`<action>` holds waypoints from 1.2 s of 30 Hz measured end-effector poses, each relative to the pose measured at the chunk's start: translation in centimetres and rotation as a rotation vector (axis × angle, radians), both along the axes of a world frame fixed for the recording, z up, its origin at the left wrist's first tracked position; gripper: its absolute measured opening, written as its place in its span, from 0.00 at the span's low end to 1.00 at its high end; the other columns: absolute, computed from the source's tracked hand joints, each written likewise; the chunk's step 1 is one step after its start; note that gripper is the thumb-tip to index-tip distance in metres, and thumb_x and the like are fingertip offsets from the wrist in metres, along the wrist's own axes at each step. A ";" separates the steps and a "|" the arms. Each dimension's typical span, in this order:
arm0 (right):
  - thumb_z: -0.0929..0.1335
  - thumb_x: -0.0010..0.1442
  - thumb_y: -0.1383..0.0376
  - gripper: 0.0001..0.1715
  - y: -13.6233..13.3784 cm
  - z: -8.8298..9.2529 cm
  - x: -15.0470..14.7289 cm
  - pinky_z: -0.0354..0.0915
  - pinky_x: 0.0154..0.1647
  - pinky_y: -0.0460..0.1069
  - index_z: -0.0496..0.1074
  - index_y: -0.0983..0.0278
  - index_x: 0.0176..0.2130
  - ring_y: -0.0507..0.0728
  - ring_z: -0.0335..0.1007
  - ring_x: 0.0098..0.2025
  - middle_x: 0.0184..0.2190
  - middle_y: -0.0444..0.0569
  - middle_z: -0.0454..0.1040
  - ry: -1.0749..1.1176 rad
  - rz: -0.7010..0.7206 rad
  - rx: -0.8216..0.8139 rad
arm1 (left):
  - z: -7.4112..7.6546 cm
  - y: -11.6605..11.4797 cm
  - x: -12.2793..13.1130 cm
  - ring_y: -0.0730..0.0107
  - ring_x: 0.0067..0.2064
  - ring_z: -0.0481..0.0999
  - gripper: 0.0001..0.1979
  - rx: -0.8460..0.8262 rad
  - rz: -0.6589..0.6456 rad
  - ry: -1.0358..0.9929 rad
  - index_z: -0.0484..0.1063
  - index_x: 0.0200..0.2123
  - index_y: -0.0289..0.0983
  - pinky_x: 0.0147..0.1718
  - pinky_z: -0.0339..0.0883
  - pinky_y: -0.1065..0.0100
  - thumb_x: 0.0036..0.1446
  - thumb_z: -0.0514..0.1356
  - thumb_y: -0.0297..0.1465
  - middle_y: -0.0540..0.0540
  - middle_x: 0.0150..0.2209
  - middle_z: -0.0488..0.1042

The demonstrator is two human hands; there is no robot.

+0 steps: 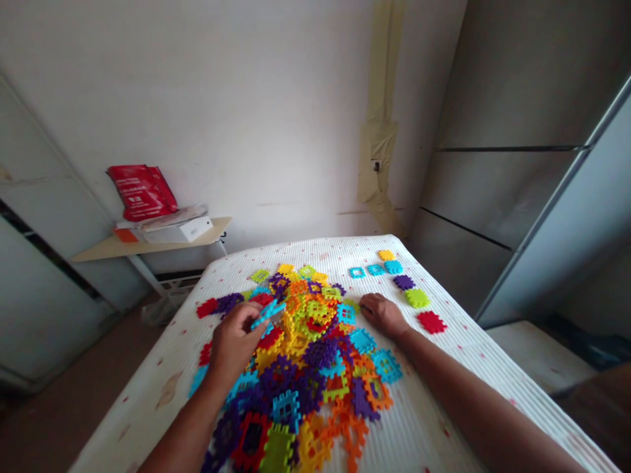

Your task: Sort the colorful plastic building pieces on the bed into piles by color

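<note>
Currently, the left hand (239, 338) pinches a blue piece (269, 314) between thumb and fingers, holding it tilted above the left side of a heap of plastic puzzle pieces (323, 351). The right hand (383, 314) rests on the white tablecloth (434, 407) just beside the heap's right edge, its fingers curled inward near a light green piece (353, 305); whether they grip it, I cannot tell. The heap mixes purple, orange, yellow, red, green and blue squares, many with window-like cutouts and notched edges. Beyond the right hand, apart from the heap, lie a yellow square (386, 255), three blue ones, a purple square (403, 282), a green square (417, 298) and a red square (432, 322).

As for writing, a red bag (140, 194) on the side table (103, 248) carries white printed lines and a small white emblem, too blurred to read. Below it, a white box (185, 230) bears a small label on its end, likewise illegible.
</note>
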State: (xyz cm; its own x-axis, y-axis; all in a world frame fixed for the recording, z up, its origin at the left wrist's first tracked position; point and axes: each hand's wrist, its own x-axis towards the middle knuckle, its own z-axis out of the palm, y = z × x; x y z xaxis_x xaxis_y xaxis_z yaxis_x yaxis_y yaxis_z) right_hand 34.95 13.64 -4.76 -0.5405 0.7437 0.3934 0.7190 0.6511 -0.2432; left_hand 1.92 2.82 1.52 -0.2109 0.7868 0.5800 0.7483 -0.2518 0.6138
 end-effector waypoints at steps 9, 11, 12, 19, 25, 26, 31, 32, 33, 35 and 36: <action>0.59 0.61 0.67 0.13 0.0 0.1 0.1 0.62 0.43 0.47 0.72 0.65 0.35 0.54 0.67 0.40 0.35 0.50 0.73 -0.002 0.018 -0.001 | -2.6 -1.4 3.0 0.66 0.43 0.74 0.08 -0.096 -0.221 0.353 0.68 0.26 0.40 0.42 0.68 0.66 0.44 0.55 0.21 0.45 0.39 0.73; 0.59 0.61 0.67 0.13 0.0 0.0 0.1 0.62 0.43 0.47 0.72 0.65 0.35 0.54 0.67 0.40 0.35 0.50 0.73 -0.008 0.007 0.000 | -2.8 -1.6 2.8 0.65 0.45 0.73 0.08 -0.110 -0.235 0.343 0.70 0.27 0.40 0.44 0.67 0.65 0.44 0.56 0.22 0.44 0.42 0.73; 0.59 0.61 0.67 0.13 0.1 -0.1 0.1 0.62 0.43 0.47 0.72 0.65 0.35 0.54 0.67 0.40 0.35 0.51 0.73 -0.010 0.004 0.001 | -2.9 -1.7 2.8 0.64 0.46 0.73 0.07 -0.122 -0.240 0.331 0.70 0.27 0.40 0.45 0.67 0.64 0.44 0.57 0.23 0.44 0.42 0.73; 0.59 0.62 0.66 0.14 0.0 -0.3 0.2 0.63 0.45 0.48 0.72 0.64 0.36 0.54 0.68 0.42 0.37 0.51 0.74 0.009 0.019 -0.002 | -2.5 -2.2 2.6 0.65 0.48 0.73 0.07 -0.265 -0.310 0.283 0.72 0.28 0.40 0.46 0.68 0.64 0.44 0.58 0.23 0.44 0.46 0.73; 0.59 0.61 0.66 0.14 0.1 -0.4 0.3 0.64 0.45 0.48 0.72 0.64 0.36 0.54 0.68 0.42 0.37 0.52 0.74 0.032 0.026 -0.005 | -3.0 -1.9 2.4 0.66 0.44 0.73 0.07 -0.243 -0.292 0.253 0.72 0.26 0.40 0.43 0.68 0.65 0.44 0.58 0.23 0.45 0.42 0.73; 0.59 0.61 0.66 0.14 0.1 -0.3 0.4 0.64 0.45 0.48 0.72 0.64 0.36 0.55 0.69 0.42 0.38 0.52 0.74 0.041 0.024 -0.008 | -3.0 -1.9 2.4 0.66 0.44 0.73 0.06 -0.227 -0.281 0.252 0.72 0.26 0.40 0.43 0.69 0.65 0.44 0.58 0.23 0.45 0.41 0.73; 0.62 0.60 0.63 0.12 -1.4 1.0 -0.5 0.66 0.44 0.52 0.72 0.64 0.40 0.57 0.70 0.42 0.39 0.53 0.74 0.218 0.043 -0.011 | -2.4 -2.1 3.3 0.66 0.41 0.73 0.03 -0.080 -0.193 0.288 0.72 0.26 0.40 0.42 0.69 0.66 0.47 0.60 0.26 0.46 0.38 0.70; 0.63 0.60 0.62 0.12 -2.1 1.6 -1.1 0.66 0.44 0.52 0.71 0.63 0.41 0.57 0.69 0.43 0.39 0.53 0.74 0.269 0.075 -0.011 | -2.2 -2.2 3.6 0.66 0.40 0.73 0.02 -0.048 -0.178 0.300 0.71 0.27 0.40 0.41 0.69 0.66 0.48 0.60 0.27 0.46 0.38 0.70; 0.63 0.60 0.61 0.13 -2.9 2.3 -1.9 0.66 0.45 0.53 0.71 0.63 0.43 0.57 0.69 0.44 0.41 0.53 0.74 0.314 0.118 -0.011 | -2.1 -2.3 3.9 0.67 0.39 0.73 0.02 -0.021 -0.172 0.312 0.71 0.27 0.39 0.41 0.69 0.66 0.49 0.60 0.27 0.45 0.37 0.70; 0.65 0.59 0.59 0.16 -4.6 3.7 -3.6 0.65 0.48 0.54 0.70 0.62 0.46 0.58 0.67 0.48 0.44 0.54 0.72 0.377 0.220 -0.015 | -2.0 -2.5 4.6 0.68 0.39 0.73 0.02 0.013 -0.179 0.336 0.70 0.27 0.39 0.39 0.70 0.67 0.51 0.59 0.28 0.45 0.37 0.69; 0.66 0.58 0.58 0.18 -5.5 4.3 -4.5 0.64 0.49 0.55 0.69 0.62 0.47 0.59 0.66 0.49 0.46 0.54 0.71 0.388 0.273 -0.020 | -2.1 -2.6 5.0 0.68 0.39 0.73 0.02 0.021 -0.190 0.347 0.70 0.28 0.40 0.39 0.70 0.67 0.51 0.59 0.28 0.45 0.37 0.69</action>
